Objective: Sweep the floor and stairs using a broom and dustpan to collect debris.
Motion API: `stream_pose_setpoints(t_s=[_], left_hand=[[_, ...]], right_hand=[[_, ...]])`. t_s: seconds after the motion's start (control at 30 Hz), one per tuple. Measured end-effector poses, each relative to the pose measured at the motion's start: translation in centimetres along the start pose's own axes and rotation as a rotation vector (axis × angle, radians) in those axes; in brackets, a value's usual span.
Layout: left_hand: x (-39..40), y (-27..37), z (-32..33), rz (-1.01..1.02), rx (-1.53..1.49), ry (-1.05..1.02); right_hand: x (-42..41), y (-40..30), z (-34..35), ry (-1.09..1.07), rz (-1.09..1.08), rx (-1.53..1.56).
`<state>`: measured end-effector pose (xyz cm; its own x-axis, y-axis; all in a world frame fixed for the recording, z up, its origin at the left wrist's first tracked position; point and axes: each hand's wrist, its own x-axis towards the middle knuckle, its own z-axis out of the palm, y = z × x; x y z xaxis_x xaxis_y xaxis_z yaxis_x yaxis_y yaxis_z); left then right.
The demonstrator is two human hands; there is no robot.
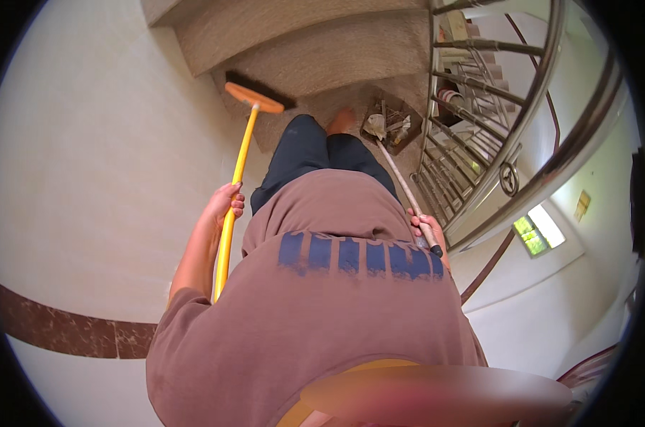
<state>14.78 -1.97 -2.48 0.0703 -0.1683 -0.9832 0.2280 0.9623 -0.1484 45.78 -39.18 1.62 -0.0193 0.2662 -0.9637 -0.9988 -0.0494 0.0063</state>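
Note:
My left hand is closed around the yellow handle of a push broom. The broom's orange head with dark bristles is at the stair step on the left, close to the riser. My right hand grips the pale pole of a long-handled dustpan near its black end cap. The dark dustpan sits low beside the railing, right of my bare foot. In it lie a crumpled whitish scrap, thin sticks and other litter. Whether the bristles touch the step is hard to tell.
Curved stone stairs rise ahead of me. A metal railing with bars runs along the right, open to a lower flight and a striped bucket. A pale wall stands close on the left. A small window is at right.

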Motion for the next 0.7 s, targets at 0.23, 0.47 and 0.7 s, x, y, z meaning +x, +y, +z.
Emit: stream_pose_setpoints(t_s=[0.23,0.47,0.7], left_hand=[[4.1,-3.0,0.5,0.135,-0.023,-0.121],[9.0,-10.5,-8.2,0.111,-0.286,-0.188],[3.0,-12.4,-7.0,0.332,-0.324,-0.152]], right_hand=[[2.2,3.1,-3.0,-0.001,-0.008,-0.108],[3.1,5.2,-7.0,-0.015,-0.025,-0.178],[2.4,5.3,-6.6,-0.142,-0.103,-0.184]])
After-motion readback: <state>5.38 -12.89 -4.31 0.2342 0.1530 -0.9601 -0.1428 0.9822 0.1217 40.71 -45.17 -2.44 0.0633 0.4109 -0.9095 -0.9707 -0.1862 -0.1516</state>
